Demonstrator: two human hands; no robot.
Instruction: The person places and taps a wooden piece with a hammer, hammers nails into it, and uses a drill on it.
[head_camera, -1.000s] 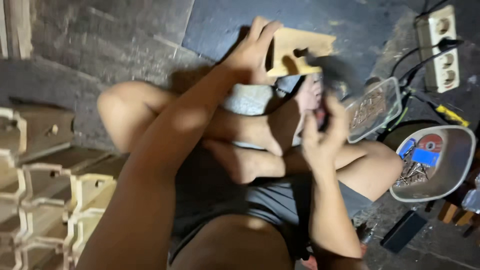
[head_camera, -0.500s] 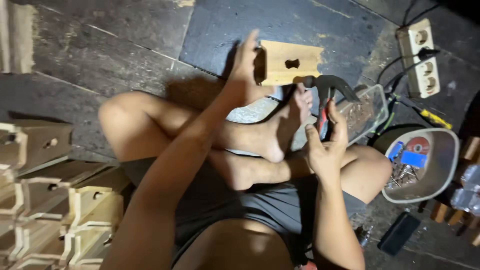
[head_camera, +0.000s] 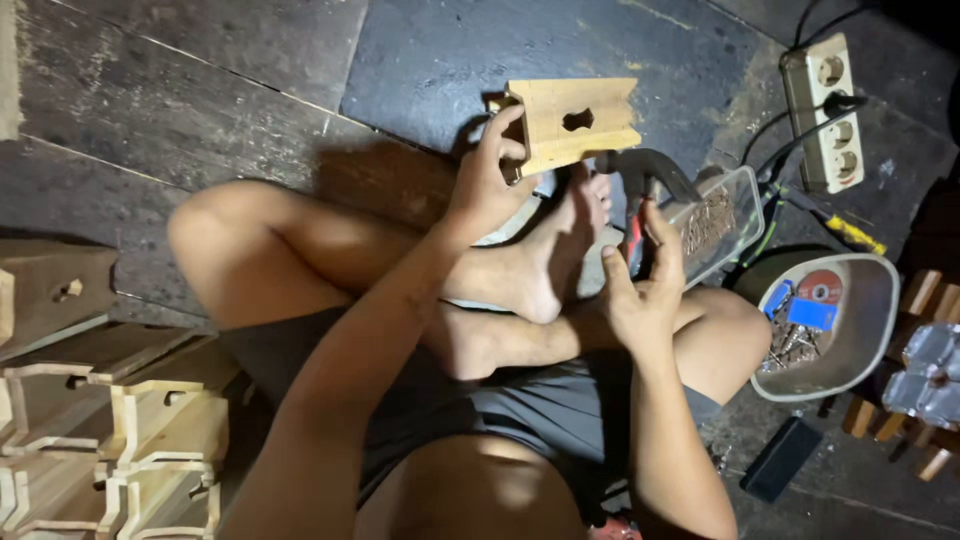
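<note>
Seated cross-legged, wood piece in one hand and hammer in the other.

Left hand (head_camera: 487, 190) clasps the pale notched wooden block (head_camera: 575, 122) at twelve o'clock; right hand (head_camera: 640, 290) wraps the black-headed claw hammer (head_camera: 645, 172), seemingly touching the block's lower edge; open dark floor (head_camera: 250, 90) toward ten.

A: What is lying underfoot?
B: Dark, worn floorboards (head_camera: 250, 90) are running across the view, lit from above.
A: And at the right edge?
B: A white power strip (head_camera: 825, 110) is resting there, cables trailing.
</note>
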